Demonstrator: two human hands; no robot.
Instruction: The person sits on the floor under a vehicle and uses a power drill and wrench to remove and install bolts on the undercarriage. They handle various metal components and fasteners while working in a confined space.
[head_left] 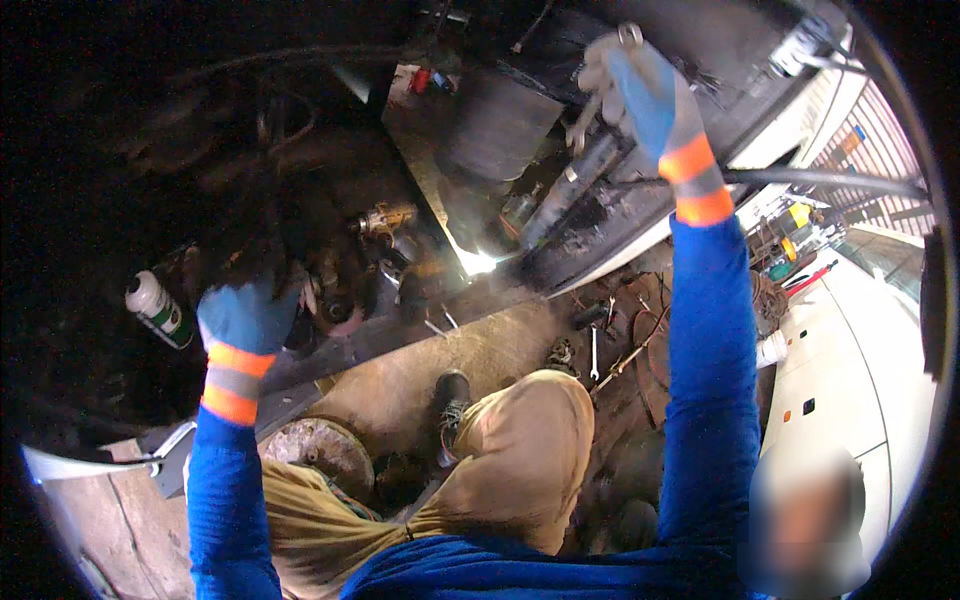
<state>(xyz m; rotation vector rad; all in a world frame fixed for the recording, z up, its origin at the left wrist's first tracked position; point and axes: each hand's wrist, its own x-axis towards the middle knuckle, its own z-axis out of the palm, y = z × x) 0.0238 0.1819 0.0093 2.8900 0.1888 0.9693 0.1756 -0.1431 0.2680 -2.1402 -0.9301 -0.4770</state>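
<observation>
Toward one o'clock, I see the right hand [645, 95] curled around a wrench [584, 120], its long axis running one to seven o'clock. The left hand [248, 315], at nine o'clock, lies farther off; I cannot tell its grip.

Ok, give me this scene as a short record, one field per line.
Right grip: gloved, raised, closed around a wrench
Left grip: gloved, against dark machinery; whether it holds anything is unclear
Beside left grip: white bottle with a green label, tilted
Between the two: yellow-and-dark tool, exact kind unclear
Floor: another wrench, to the left of the right forearm
Near left forearm: worn round disc
Lighting: bright glare amid deep shadow
</observation>
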